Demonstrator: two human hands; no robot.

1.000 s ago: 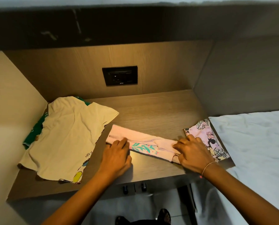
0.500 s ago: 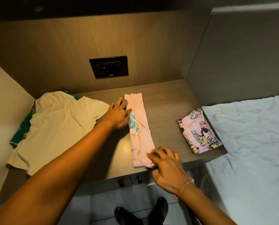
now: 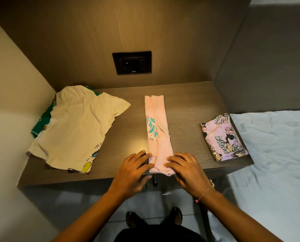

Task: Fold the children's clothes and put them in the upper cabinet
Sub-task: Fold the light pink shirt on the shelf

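Pink garment [image 3: 157, 133]: folded into a long strip, lying mid-desk [image 3: 189, 105]. My left hand [image 3: 134, 169] and right hand [image 3: 186, 169] pinch its near end, one at each corner. Printed garment [image 3: 223, 137] at right already folded. Cream shirt [image 3: 75, 126] and green garment [image 3: 40, 123] beneath: unfolded. Nothing in the cabinet yet, I judge.

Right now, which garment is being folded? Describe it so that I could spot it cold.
On the wooden desk, below the dark wall socket, lies a pink garment folded into a long narrow strip. Both hands press its near end. Unlike the cream shirt and the purple cartoon-print piece, it bears a teal leaf print.
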